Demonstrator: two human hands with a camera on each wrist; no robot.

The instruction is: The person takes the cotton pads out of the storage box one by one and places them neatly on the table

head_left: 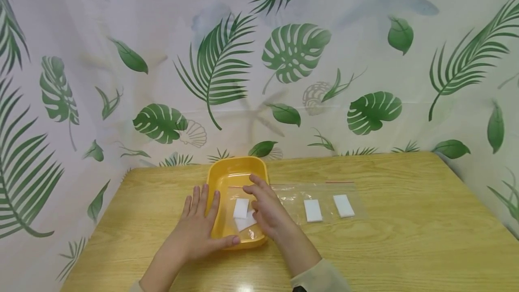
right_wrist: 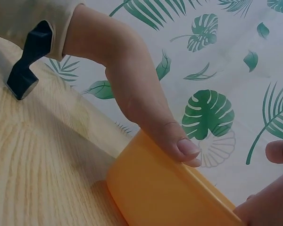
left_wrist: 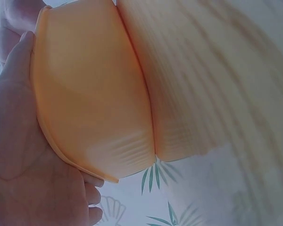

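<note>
A yellow plastic tray (head_left: 238,160) stands on the table with clear zip bags (head_left: 252,234) inside it. White rectangular pieces (head_left: 241,208) show through the plastic. My left hand (head_left: 196,229) spreads its straight fingers along the tray's left rim, and its thumb lies across the near edge. In the left wrist view, the palm is up against the tray wall (left_wrist: 94,84). My right hand (head_left: 267,208) hovers over the tray's right side with loosely bent fingers, hiding part of the bags. Nothing shows pinched between its fingertips.
To the right of the tray, more clear bags lie on the wooden table (head_left: 405,247), with a white piece (head_left: 313,211) and another white piece (head_left: 343,205) in them. A leaf-patterned cloth (head_left: 308,134) hangs behind the table's far edge.
</note>
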